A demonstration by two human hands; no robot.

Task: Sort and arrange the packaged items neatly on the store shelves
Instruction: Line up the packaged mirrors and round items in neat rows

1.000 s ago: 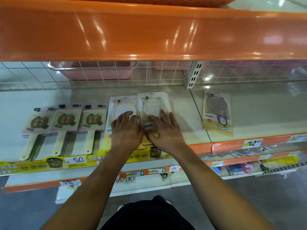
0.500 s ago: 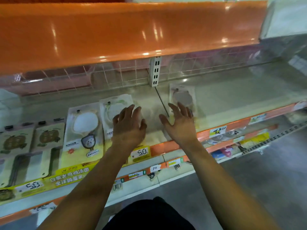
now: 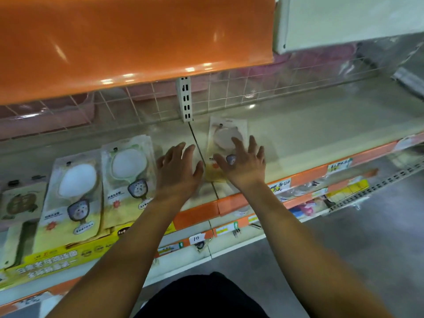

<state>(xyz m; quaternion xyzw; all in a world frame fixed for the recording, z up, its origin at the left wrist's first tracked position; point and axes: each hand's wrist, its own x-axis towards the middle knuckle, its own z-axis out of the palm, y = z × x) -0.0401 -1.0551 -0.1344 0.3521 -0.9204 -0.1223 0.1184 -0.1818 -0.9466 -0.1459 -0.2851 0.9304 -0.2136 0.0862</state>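
Flat clear-plastic packet with a pinkish round item and yellow printed card [image 3: 226, 136]: lies face-up on the cream shelf [image 3: 321, 125], just right of the shelf seam, its near part hidden under a hand.

Packet with a white oval item and green-trimmed card [image 3: 128, 171]: face-up, left of the seam.

Packet with a white oval item and yellow cartoon card [image 3: 73, 193]: face-up, just beside the former, edges overlapping.

Green turtle-print packet [image 3: 20, 203]: far left, partly cut off.
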